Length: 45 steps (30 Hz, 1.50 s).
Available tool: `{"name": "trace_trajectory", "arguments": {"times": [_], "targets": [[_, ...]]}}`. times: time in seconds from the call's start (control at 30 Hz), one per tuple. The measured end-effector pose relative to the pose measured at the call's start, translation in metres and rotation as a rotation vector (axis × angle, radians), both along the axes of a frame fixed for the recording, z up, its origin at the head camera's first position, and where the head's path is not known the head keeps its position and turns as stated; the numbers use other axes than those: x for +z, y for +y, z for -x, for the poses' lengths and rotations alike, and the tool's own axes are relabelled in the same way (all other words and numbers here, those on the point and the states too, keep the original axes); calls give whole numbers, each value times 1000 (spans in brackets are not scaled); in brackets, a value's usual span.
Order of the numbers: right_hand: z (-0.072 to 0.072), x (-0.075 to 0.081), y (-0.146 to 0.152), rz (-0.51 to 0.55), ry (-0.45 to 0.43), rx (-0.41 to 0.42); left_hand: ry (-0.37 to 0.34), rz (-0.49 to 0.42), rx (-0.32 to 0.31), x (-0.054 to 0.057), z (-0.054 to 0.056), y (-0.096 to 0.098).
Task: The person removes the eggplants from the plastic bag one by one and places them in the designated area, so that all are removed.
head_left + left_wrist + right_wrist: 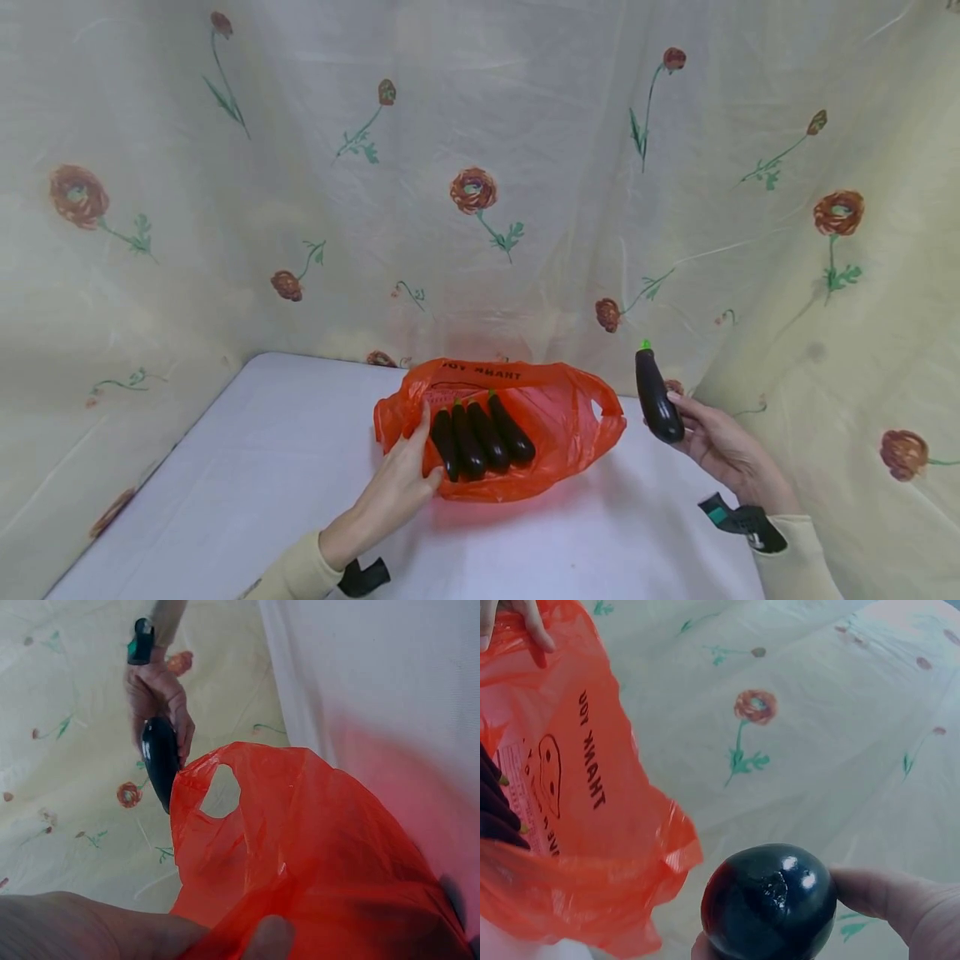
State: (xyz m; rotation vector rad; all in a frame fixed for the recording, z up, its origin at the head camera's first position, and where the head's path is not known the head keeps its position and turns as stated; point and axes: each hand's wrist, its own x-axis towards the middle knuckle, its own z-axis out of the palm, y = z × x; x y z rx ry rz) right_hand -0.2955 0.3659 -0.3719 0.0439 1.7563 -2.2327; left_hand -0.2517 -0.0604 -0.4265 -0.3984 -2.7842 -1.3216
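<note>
An orange-red plastic bag point(566, 417) lies open toward me on the white table, with several dark purple eggplants point(487, 437) side by side inside it, green stem tips pointing away. My left hand point(393, 492) grips the bag's left edge; in the left wrist view the plastic point(255, 847) is folded by the thumb point(271, 937). Off to the right of the bag, my right hand point(723, 450) holds one eggplant point(658, 400) in the air, stem up, between thumb and fingers. The right wrist view shows its rounded bottom end point(772, 900) close up.
A white-covered table point(255, 450) bears the bag. Flower-printed sheeting point(555, 208) hangs behind the table and along both sides. The bag's handle hole point(223, 793) faces the right hand.
</note>
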Motion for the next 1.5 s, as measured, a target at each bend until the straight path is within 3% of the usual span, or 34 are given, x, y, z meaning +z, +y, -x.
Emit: {"name": "trace_trajectory", "arguments": {"times": [0.37,0.73,0.97,1.5], "targets": [[7,-22,12,-54,-32,-53,8,5,8,-1,-1,1],[10,-35,17,-66,-83,-56,-5,7,19,-3,-1,4],[19,-47,20,-144,-137,-112,19,27,5,-1,-1,4],[30,-78,16,-259,-174,-129,7,39,10,-1,0,3]]}}
